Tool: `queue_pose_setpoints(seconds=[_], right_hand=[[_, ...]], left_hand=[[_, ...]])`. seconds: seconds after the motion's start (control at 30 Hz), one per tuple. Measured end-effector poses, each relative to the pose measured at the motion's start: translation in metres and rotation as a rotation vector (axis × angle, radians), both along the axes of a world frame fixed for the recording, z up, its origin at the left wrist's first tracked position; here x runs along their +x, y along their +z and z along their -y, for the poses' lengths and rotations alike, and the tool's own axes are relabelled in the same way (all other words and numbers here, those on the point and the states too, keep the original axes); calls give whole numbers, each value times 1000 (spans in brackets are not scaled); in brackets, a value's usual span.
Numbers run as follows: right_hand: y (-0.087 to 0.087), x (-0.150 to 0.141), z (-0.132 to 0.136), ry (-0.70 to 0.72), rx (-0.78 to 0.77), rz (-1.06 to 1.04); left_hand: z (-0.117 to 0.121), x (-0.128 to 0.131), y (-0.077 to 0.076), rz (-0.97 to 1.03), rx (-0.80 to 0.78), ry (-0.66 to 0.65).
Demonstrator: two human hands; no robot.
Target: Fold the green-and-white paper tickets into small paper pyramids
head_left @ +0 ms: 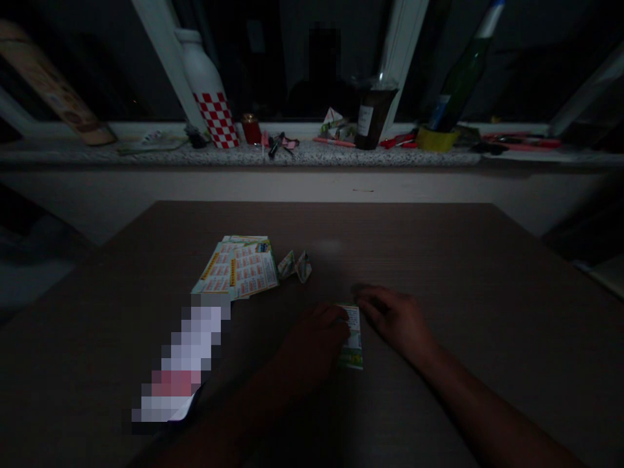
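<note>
A printed paper ticket (355,354), white and green with lines of small text, lies on the table in front of me. My left hand (319,335) holds it down against the tabletop, its bent fingers covering the left part of the ticket. Just off its upper right corner is my right hand (397,318), with nothing visible in it. The right fingers are loosely curved and a little apart; their tips are blurred. Farther left lie a fanned pile of similar tickets (253,270) and two small folded paper pieces (295,265).
A lit phone (182,364), its screen pixelated, lies left of my left forearm on the brown table (439,253). Along the granite windowsill (312,156) stand a red-checked white bottle (214,97), a dark drink cup (373,114), a green bottle (463,71) in a yellow tape roll, and small items.
</note>
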State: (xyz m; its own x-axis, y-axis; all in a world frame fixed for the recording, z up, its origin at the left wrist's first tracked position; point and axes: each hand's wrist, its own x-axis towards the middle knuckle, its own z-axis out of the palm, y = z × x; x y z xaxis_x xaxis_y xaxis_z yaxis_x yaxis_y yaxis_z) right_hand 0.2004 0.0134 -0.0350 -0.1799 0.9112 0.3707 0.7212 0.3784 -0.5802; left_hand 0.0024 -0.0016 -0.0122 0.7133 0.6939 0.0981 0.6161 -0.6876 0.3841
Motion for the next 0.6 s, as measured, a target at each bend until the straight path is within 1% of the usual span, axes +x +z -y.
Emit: queue_pose_setpoints(seconds=[0.2,0.37,0.6], right_hand=[[-2,0,-1,85,-44,78],[2,-1,3,116,-60,113],[9,2,16,242,-125,82]], left_hand=[[1,0,1,-14,20,-2],[1,1,4,-21,-1,4],[0,1,-3,6,22,-2]])
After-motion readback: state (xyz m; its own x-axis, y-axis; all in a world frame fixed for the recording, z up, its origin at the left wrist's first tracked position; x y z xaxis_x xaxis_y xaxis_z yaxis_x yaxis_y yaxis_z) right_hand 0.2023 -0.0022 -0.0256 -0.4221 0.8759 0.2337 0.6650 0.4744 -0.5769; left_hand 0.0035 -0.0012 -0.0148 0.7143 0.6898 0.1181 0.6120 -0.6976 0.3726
